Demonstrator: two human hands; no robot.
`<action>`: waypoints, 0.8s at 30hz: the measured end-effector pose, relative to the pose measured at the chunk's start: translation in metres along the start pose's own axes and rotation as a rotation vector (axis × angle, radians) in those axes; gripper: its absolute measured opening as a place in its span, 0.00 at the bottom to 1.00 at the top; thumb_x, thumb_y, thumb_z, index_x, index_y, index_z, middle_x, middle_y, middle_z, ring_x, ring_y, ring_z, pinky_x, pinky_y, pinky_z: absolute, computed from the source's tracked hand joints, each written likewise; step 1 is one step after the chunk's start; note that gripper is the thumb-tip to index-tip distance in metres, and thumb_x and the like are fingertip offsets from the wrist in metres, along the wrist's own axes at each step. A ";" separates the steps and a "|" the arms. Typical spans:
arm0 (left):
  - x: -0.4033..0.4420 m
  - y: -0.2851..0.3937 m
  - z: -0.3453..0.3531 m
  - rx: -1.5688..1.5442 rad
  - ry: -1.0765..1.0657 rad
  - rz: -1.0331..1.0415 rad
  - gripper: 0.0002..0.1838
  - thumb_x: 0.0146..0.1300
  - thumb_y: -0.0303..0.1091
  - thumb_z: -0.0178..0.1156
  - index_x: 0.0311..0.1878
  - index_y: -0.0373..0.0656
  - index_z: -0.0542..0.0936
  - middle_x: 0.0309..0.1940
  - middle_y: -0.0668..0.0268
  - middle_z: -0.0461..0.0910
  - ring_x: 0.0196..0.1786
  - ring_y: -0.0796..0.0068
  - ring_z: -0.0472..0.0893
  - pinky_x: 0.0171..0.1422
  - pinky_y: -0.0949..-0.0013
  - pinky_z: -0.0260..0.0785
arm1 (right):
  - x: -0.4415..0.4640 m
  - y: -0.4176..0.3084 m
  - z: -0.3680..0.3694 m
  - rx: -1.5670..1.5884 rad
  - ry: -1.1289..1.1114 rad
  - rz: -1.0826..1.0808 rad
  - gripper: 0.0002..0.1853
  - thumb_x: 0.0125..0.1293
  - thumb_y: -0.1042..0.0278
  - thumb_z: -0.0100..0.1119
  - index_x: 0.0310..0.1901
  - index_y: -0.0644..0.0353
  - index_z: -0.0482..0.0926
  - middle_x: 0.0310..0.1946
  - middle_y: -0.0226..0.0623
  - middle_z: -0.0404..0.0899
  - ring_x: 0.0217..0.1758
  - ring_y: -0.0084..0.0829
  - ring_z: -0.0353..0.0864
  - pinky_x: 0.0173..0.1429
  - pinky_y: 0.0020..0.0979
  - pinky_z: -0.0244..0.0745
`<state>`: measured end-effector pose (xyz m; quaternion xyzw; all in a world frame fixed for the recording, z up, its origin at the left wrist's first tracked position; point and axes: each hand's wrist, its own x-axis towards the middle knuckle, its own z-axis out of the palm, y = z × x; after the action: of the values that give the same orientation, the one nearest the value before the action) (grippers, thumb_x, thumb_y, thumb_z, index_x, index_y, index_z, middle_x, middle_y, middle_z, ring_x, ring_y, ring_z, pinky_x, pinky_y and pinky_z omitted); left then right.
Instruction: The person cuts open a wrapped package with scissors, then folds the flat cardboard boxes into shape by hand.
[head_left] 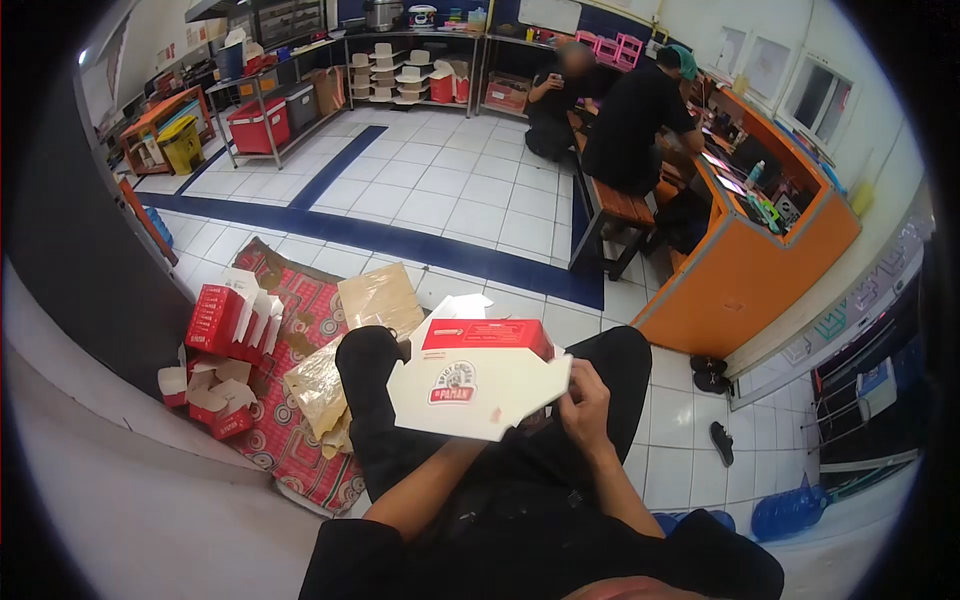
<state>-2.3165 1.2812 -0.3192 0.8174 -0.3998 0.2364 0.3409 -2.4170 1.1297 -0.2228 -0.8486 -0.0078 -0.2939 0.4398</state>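
Observation:
A red and white cardboard box (478, 385) with a round printed logo is held above my lap, its white side facing up toward me. My right hand (584, 402) grips its right edge, the fingers bent around the board. The left forearm reaches under the box, and my left hand is hidden behind it. White flaps stick up at the box's far side. To the left, several red and white boxes (218, 318) stand and lie in a pile at the edge of a red patterned mat (300, 420).
Brown paper and plastic wrapping (382, 300) lies beside my left knee. Two people in dark clothes sit near a wooden bench (622, 205) and an orange counter (740, 270). Metal shelves (412, 112) with boxes stand at the back. Sandals and a blue water bottle (790, 513) are at right.

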 end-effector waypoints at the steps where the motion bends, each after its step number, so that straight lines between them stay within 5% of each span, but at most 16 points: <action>1: 0.002 -0.001 0.001 0.019 0.016 0.016 0.18 0.79 0.33 0.62 0.68 0.44 0.83 0.55 0.59 0.86 0.55 0.62 0.88 0.59 0.59 0.82 | -0.001 0.004 -0.003 0.004 0.006 0.011 0.15 0.66 0.87 0.63 0.53 0.69 0.88 0.54 0.44 0.86 0.50 0.29 0.90 0.46 0.27 0.88; 3: 0.007 0.002 0.002 0.068 0.050 0.051 0.16 0.79 0.33 0.62 0.66 0.43 0.84 0.55 0.58 0.87 0.55 0.60 0.88 0.60 0.58 0.82 | 0.004 -0.001 -0.009 0.012 -0.060 0.018 0.16 0.66 0.88 0.63 0.54 0.69 0.88 0.55 0.44 0.87 0.50 0.29 0.90 0.46 0.26 0.87; 4: 0.008 0.004 0.002 0.023 0.055 0.035 0.16 0.79 0.33 0.62 0.65 0.43 0.85 0.55 0.58 0.87 0.55 0.59 0.88 0.61 0.57 0.82 | 0.005 -0.005 -0.008 0.043 -0.022 0.051 0.12 0.71 0.81 0.66 0.53 0.63 0.90 0.52 0.39 0.89 0.41 0.30 0.90 0.42 0.29 0.85; 9: 0.031 0.033 -0.033 -0.411 0.049 -0.269 0.14 0.80 0.33 0.61 0.61 0.42 0.86 0.55 0.57 0.87 0.56 0.57 0.88 0.61 0.56 0.81 | 0.003 0.007 -0.002 0.118 0.088 0.091 0.09 0.71 0.75 0.73 0.50 0.63 0.92 0.52 0.41 0.91 0.45 0.29 0.91 0.44 0.28 0.85; 13: 0.021 0.024 -0.027 0.449 0.073 0.299 0.13 0.77 0.30 0.65 0.61 0.41 0.86 0.51 0.57 0.87 0.56 0.59 0.88 0.61 0.58 0.79 | -0.001 0.009 -0.002 0.122 0.080 0.171 0.08 0.70 0.75 0.73 0.49 0.63 0.93 0.51 0.41 0.91 0.49 0.31 0.91 0.49 0.31 0.85; 17: 0.021 0.026 -0.017 0.095 0.076 0.237 0.14 0.77 0.33 0.66 0.60 0.38 0.85 0.52 0.54 0.88 0.56 0.59 0.89 0.63 0.58 0.80 | -0.006 0.025 -0.001 0.175 0.084 0.163 0.06 0.72 0.82 0.71 0.47 0.70 0.91 0.54 0.36 0.83 0.53 0.25 0.88 0.56 0.24 0.85; 19: 0.028 0.023 -0.009 -0.771 -0.183 -0.196 0.26 0.76 0.30 0.65 0.75 0.40 0.76 0.47 0.59 0.89 0.52 0.65 0.91 0.62 0.61 0.83 | -0.010 0.028 0.003 0.229 0.147 0.243 0.05 0.73 0.82 0.70 0.47 0.70 0.90 0.57 0.39 0.84 0.61 0.27 0.85 0.64 0.28 0.82; 21: 0.044 0.037 -0.036 -0.914 -0.197 -0.141 0.23 0.68 0.27 0.74 0.63 0.36 0.78 0.46 0.53 0.87 0.48 0.60 0.92 0.55 0.61 0.84 | -0.012 0.031 0.004 0.405 0.133 0.273 0.06 0.74 0.80 0.70 0.49 0.69 0.89 0.60 0.41 0.84 0.64 0.29 0.83 0.68 0.31 0.80; 22: 0.046 0.039 -0.040 -0.875 -0.182 -0.110 0.24 0.68 0.28 0.74 0.64 0.36 0.77 0.44 0.55 0.86 0.45 0.60 0.91 0.52 0.61 0.84 | -0.013 0.033 0.004 0.579 0.118 0.302 0.07 0.75 0.79 0.70 0.52 0.68 0.88 0.62 0.42 0.83 0.66 0.30 0.82 0.72 0.34 0.78; 24: 0.044 0.036 -0.041 -0.836 -0.164 -0.076 0.25 0.68 0.29 0.74 0.65 0.36 0.76 0.42 0.56 0.85 0.43 0.61 0.91 0.49 0.61 0.83 | -0.018 0.044 -0.006 0.445 0.040 0.263 0.08 0.78 0.76 0.67 0.54 0.67 0.86 0.64 0.42 0.83 0.65 0.32 0.83 0.73 0.35 0.77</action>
<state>-2.3259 1.2738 -0.2499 0.6390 -0.4568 -0.0246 0.6184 -2.4228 1.1023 -0.2614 -0.7187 0.0467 -0.2421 0.6501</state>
